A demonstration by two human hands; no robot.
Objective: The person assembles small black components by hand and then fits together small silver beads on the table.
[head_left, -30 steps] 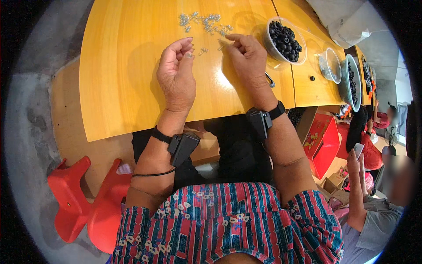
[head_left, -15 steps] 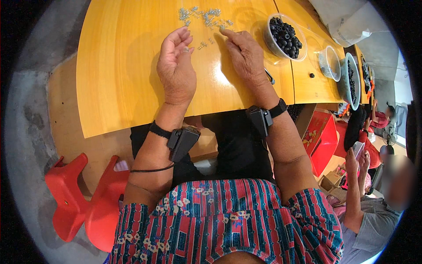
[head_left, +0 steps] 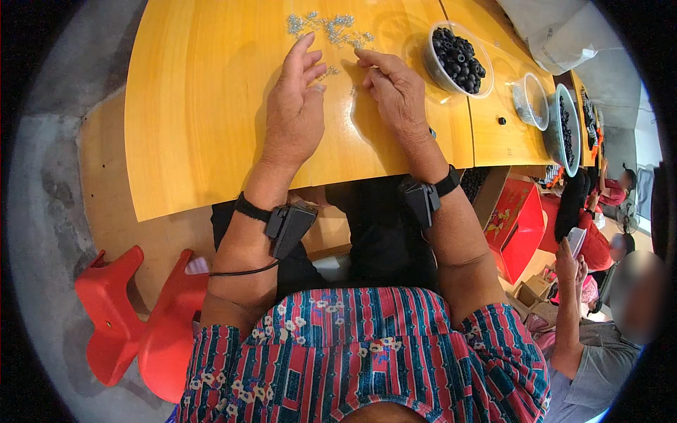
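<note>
My left hand [head_left: 295,109] is over the wooden table, its fingers stretched and apart, with nothing visible in them. Its fingertips are just below a scattered pile of small shiny silvery pieces [head_left: 340,29]. My right hand [head_left: 398,92] is opposite, index finger reaching toward the pile's near edge, the other fingers bent and the thumb apart from the index. No held object shows there. A few more silvery pieces [head_left: 330,71] lie between my hands. To the right of my right hand stands a clear plastic tub [head_left: 488,81] holding black ring-shaped parts [head_left: 458,60].
Farther right on the table [head_left: 204,106] are a small clear tub [head_left: 520,102], a single black part [head_left: 502,121] and a pale blue basin [head_left: 577,134] with black parts. A red box [head_left: 518,225] is below the table edge. Red chairs [head_left: 109,317] stand left; other people sit right.
My left hand has moved right and slightly up, its fingers spreading more. The right hand has shifted slightly down, with its fingers more bent. At right, another person's raised hands have moved.
</note>
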